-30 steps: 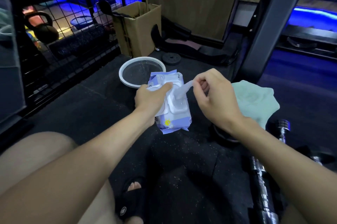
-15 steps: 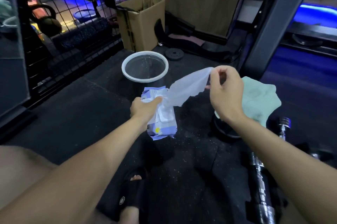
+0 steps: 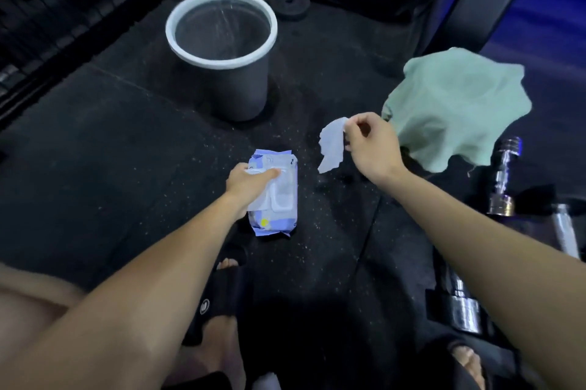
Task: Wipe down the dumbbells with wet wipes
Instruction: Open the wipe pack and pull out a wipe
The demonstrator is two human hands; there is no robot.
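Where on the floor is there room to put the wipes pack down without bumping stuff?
Bare floor lies left of the wipes pack, between it and the rack, and in the strip between the bin and pack. The right is crowded: green cloth, dumbbells, right hand holding the wipe.

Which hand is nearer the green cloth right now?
Right. The right hand, pinching a wipe, is just beside the green cloth; the left hand rests on the wipes pack, farther away.

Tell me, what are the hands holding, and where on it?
The right hand pinches a wet wipe by its top edge. The left hand rests on the wipe pack near its lid.
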